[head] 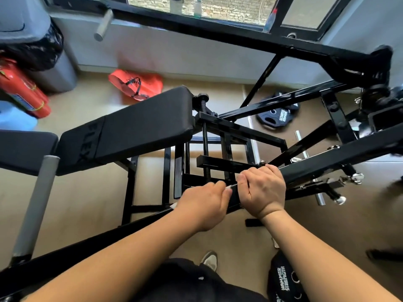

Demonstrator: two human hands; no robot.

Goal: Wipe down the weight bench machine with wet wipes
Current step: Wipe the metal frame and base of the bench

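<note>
Head view looks down on both of my hands on the weight bench machine (239,136). They sit side by side, nearly touching, on a slanted black bar (327,162) that runs from lower left to upper right across its frame. My left hand (205,203) has its fingers curled over the bar and grips it. A small white edge, which looks like the wet wipe (173,205), pokes out by that wrist; the rest of it is hidden under the hand. My right hand (261,190) grips the same bar just above, fingers wrapped over the top and knuckles toward me. The padded bench (141,127) lies to the left of the hands, beyond the bar. On the floor past the frame lie a black weight plate (277,115) and an orange bag (136,85). A red fire extinguisher (21,92) lies at the far left.
</note>
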